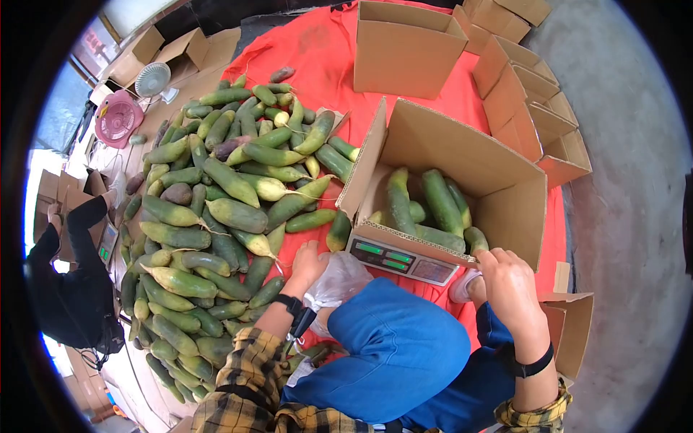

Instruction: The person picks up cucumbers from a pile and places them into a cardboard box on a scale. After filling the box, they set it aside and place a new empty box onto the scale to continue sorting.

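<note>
My right hand (pixel 507 285) grips the near top edge of an open cardboard box (pixel 505 216). Several long green radishes (pixel 442 202) lie in that box. A digital scale (pixel 401 260) with lit green displays sits under its near side. My left hand (pixel 309 264) is beside the large pile of green radishes (pixel 238 215), next to a translucent plastic covering (pixel 339 278) around my lower leg. Its fingers are loosely bent and slightly apart, with nothing visible in them, though the fingertips are partly hidden. A wristband is on each of my wrists.
A red sheet (pixel 303 50) lies under the box and much of the pile. More cardboard boxes (pixel 408 58) stand behind and to the right. A pink basin (pixel 119 119) and a fan (pixel 153 79) are far left. Another person (pixel 76 267) works at the left edge by a second scale.
</note>
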Available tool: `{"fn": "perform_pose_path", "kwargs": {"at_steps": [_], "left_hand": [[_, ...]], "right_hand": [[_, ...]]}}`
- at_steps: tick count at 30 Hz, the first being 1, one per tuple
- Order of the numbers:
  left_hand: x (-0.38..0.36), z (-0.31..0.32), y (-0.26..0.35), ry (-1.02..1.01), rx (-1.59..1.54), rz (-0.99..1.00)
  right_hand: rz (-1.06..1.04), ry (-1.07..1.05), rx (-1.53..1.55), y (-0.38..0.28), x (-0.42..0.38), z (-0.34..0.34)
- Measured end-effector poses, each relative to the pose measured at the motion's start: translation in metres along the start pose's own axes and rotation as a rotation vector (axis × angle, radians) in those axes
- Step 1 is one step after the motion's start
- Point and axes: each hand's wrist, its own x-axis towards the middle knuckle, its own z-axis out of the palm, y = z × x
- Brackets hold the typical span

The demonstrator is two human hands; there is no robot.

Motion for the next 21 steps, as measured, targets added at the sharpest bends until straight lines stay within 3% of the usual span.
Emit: {"fn": "perform_pose_path", "kwargs": {"at_steps": [5, 7, 10, 13, 14, 15, 17, 21], "left_hand": [[0.038, 0.035, 0.004, -0.002, -0.042, -0.141], [0.058, 0.067, -0.021, -0.100, -0.274, -0.214], [0.062, 0.084, -0.028, -0.013, -0.408, -0.151], [0.072, 0.109, -0.051, -0.009, -0.340, -0.074], [0.081, 0.140, -0.078, -0.036, -0.648, -0.126], [0.081, 0.133, -0.077, -0.039, -0.649, -0.127], [0.085, 0.124, -0.076, -0.018, -0.196, -0.058], [0.091, 0.121, -0.081, -0.099, -0.016, -0.059]], "right_hand": [[0.011, -0.051, -0.001, 0.001, 0.002, -0.003], [0.014, -0.067, -0.012, 0.000, 0.003, -0.004], [0.036, -0.094, 0.001, -0.003, 0.006, -0.007], [0.027, -0.094, -0.004, -0.002, 0.006, -0.005], [0.028, -0.098, -0.006, -0.002, 0.006, -0.005], [0.039, -0.106, 0.007, -0.003, 0.006, -0.005], [0.053, -0.112, 0.013, -0.002, 0.006, -0.005], [0.031, -0.090, 0.005, -0.001, 0.006, -0.004]]}}
